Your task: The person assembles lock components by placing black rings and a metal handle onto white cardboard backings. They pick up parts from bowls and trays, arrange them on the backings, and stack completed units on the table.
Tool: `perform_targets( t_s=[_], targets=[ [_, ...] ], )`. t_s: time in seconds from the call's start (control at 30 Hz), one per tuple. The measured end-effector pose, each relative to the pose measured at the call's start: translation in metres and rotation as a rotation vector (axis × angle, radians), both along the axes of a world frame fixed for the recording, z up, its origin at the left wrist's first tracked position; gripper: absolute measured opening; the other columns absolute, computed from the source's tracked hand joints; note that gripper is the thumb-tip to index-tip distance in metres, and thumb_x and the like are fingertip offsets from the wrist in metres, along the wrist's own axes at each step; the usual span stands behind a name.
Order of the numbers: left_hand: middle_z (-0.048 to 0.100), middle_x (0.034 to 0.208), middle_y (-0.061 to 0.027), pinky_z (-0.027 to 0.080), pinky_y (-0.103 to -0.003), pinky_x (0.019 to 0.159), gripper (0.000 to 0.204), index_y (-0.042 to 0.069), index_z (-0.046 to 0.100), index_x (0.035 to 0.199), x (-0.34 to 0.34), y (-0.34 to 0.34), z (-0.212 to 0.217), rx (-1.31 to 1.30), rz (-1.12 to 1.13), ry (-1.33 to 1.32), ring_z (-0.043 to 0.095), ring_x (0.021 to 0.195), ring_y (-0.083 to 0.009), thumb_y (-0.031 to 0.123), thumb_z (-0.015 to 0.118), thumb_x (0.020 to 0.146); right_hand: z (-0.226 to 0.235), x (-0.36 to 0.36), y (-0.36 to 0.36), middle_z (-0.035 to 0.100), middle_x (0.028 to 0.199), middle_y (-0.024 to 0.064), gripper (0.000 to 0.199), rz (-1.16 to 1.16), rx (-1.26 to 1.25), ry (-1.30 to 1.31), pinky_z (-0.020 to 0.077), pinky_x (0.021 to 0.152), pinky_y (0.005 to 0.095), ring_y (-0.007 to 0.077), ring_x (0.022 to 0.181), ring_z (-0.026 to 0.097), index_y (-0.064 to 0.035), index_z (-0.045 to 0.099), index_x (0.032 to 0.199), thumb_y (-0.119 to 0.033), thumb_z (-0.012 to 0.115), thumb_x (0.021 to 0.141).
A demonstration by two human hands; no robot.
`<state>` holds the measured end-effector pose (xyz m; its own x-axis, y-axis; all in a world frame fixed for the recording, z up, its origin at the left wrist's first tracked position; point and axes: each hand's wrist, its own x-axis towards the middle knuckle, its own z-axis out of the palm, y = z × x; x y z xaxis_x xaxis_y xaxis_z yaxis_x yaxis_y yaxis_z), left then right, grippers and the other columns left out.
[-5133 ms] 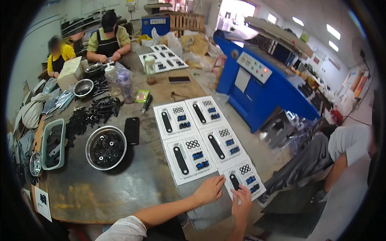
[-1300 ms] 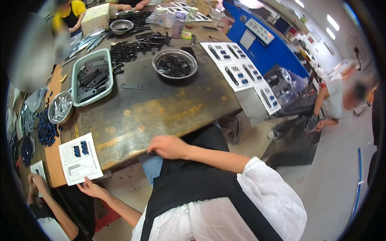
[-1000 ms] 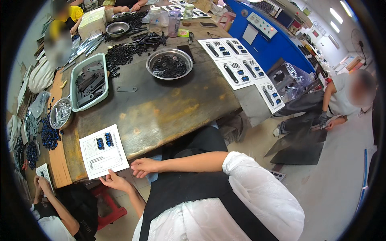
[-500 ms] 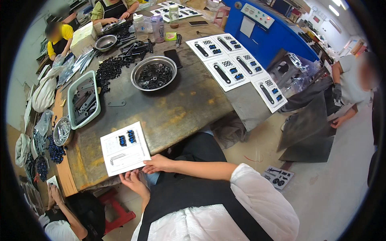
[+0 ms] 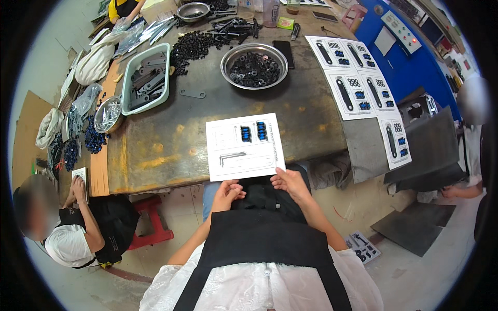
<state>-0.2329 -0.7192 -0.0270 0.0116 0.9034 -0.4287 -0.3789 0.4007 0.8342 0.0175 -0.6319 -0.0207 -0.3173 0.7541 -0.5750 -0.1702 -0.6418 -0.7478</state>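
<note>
A white printed card (image 5: 244, 140) lies on the near part of the table, its lower edge at the table's front edge. On it sit two groups of small blue-and-black parts (image 5: 253, 133) and L-shaped hex keys (image 5: 232, 157). My right hand (image 5: 291, 185) pinches the card's lower right corner between thumb and fingers. Just below the card's lower edge is my left hand (image 5: 226, 194), its fingers curled in, with nothing visible in them. Beyond the card, a flat grey metal piece with a hole (image 5: 193, 94) rests on the table.
Farther back stand a steel bowl of black rings (image 5: 254, 66), a pale green bin of flat metal pieces (image 5: 165, 96) and a phone (image 5: 284, 54). Several filled cards (image 5: 358, 111) lie at right. A co-worker (image 5: 78, 223) sits at left on a red stool (image 5: 150, 223).
My view has swung left, shifting the scene rightward. My left hand has come away from under the card, and my right hand now pinches its lower right corner.
</note>
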Motion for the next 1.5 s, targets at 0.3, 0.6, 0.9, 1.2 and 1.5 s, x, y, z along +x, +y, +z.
perform_targets(
  t_s=[0.3,0.6,0.9,1.2,1.5],
  targets=[
    [0.066,0.103,-0.0043,0.049,-0.025,0.088,0.028,-0.001,0.061,0.127,-0.022,0.019,0.015,-0.01,-0.415,0.112,0.061,0.094,-0.0111,0.011,0.062,0.101,0.05,0.084,0.046,0.073,0.078,0.0082,0.022,-0.17,0.556,-0.475,0.053,0.057,0.0277,0.0129,0.063,0.067,0.0004,0.074,0.101,-0.015,0.059,0.1],
    [0.07,0.1,-0.0023,0.048,-0.023,0.083,0.022,0.0,0.069,0.116,-0.061,0.048,0.105,-0.018,-0.646,0.37,0.059,0.091,-0.0074,0.015,0.065,0.099,0.013,0.188,0.13,0.032,0.158,0.0274,0.075,-0.289,0.724,-1.597,0.0238,0.119,0.0553,0.0413,0.146,0.032,0.0038,0.024,0.156,-0.037,0.055,0.101],
    [0.061,0.086,0.0002,0.049,-0.024,0.078,0.017,-0.002,0.065,0.112,-0.088,0.073,0.078,0.073,-0.086,0.492,0.061,0.081,-0.0094,0.005,0.06,0.097,0.006,0.179,0.145,0.039,0.155,0.0245,0.07,-0.415,0.707,-1.456,0.015,0.123,0.0511,0.0371,0.146,0.035,0.0027,0.024,0.156,-0.031,0.053,0.102],
    [0.063,0.087,-0.0022,0.048,-0.024,0.075,0.015,-0.003,0.065,0.109,-0.071,0.102,0.081,0.195,-0.063,0.685,0.06,0.08,-0.009,0.004,0.057,0.099,0.007,0.177,0.143,0.039,0.156,0.0213,0.069,-0.389,0.704,-1.518,0.016,0.124,0.0475,0.0337,0.147,0.033,0.0019,0.025,0.156,-0.034,0.049,0.103],
    [0.064,0.087,-0.0077,0.05,-0.027,0.071,0.015,-0.004,0.067,0.105,-0.053,0.109,0.088,0.291,-0.129,0.914,0.063,0.077,-0.013,0.003,0.057,0.097,0.006,0.18,0.142,0.041,0.156,0.0192,0.066,-0.418,0.726,-1.491,0.0169,0.124,0.0465,0.0322,0.147,0.033,0.0004,0.028,0.154,-0.033,0.051,0.103]
  ],
)
